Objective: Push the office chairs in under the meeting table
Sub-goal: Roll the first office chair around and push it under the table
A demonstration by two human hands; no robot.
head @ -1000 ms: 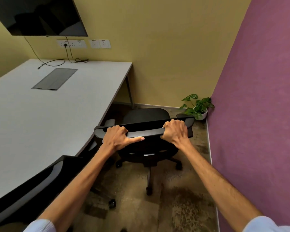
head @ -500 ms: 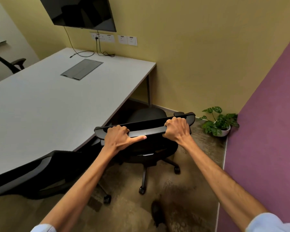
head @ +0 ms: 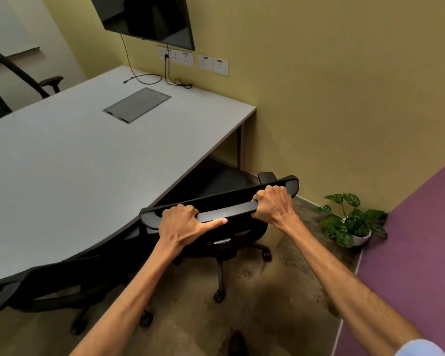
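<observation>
A person grips the top rail of a black chair (head: 224,209) with both hands at the near edge of a grey counter (head: 93,160). The left hand (head: 183,226) is curled over the rail near its left end, fingers wrapped over the top and thumb stretched flat along the rail's face. The right hand (head: 274,205) is clenched round the rail near its right end. The chair's seat lies partly beneath the counter's edge, its back just beside that edge, while its wheeled base stands on the brown floor (head: 242,317) outside the counter.

Compared with a second ago, the chair has turned to face the counter and sits closer in, more of its seat now hidden beneath the top; both hands keep the same grip. The view has swung left, so the counter's far end and the wall behind it fill more of the scene.

A second chair (head: 49,291) sits tucked against the counter's near-left edge, and a third (head: 23,75) stands beyond the counter's far side. A potted plant (head: 350,222) rests in the corner to the right of the counter, where the yellow wall (head: 332,86) meets a purple one (head: 421,240). A dark screen (head: 144,16) hangs above the counter's far end, with sockets (head: 193,59) below it and cables (head: 152,79) trailing onto the top near a grey hatch (head: 136,105).
</observation>
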